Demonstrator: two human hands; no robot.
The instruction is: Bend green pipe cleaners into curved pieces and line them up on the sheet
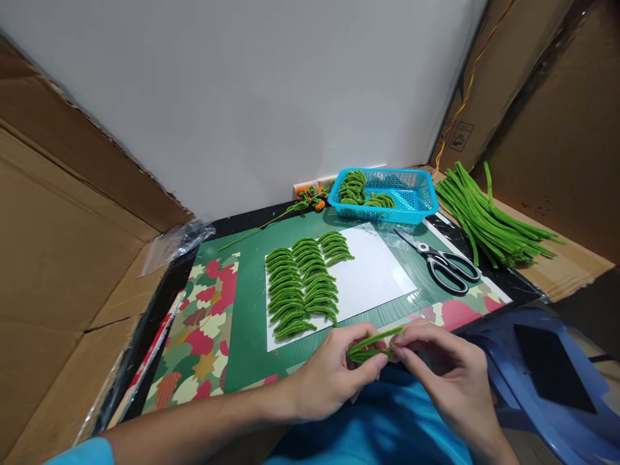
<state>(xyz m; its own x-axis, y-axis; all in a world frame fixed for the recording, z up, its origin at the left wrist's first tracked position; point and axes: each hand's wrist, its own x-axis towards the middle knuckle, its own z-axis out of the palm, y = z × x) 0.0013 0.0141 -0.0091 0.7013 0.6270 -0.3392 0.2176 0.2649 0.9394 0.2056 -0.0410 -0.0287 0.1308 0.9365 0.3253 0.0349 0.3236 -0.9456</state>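
Note:
Near the front edge of the table, both my hands meet around a folded green pipe cleaner (363, 352). My left hand (334, 368) has its fingers wrapped round the looped part. The thumb and fingertips of my right hand (440, 365) pinch its right end. Just beyond them, rows of curved green leaf-like pieces (285, 287) lie on a white sheet (368, 274). More such pieces (353, 187) sit in the left part of a blue basket (411, 213). To the right is a bundle of long green pipe cleaners (484, 219).
Black-handled scissors (445, 265) lie open on the green mat (252, 323), right of the sheet. A stem with orange flowers (310, 197) rests by the wall. Clear plastic bags (179, 242) are at the left. A blue stool (542, 387) stands at the lower right.

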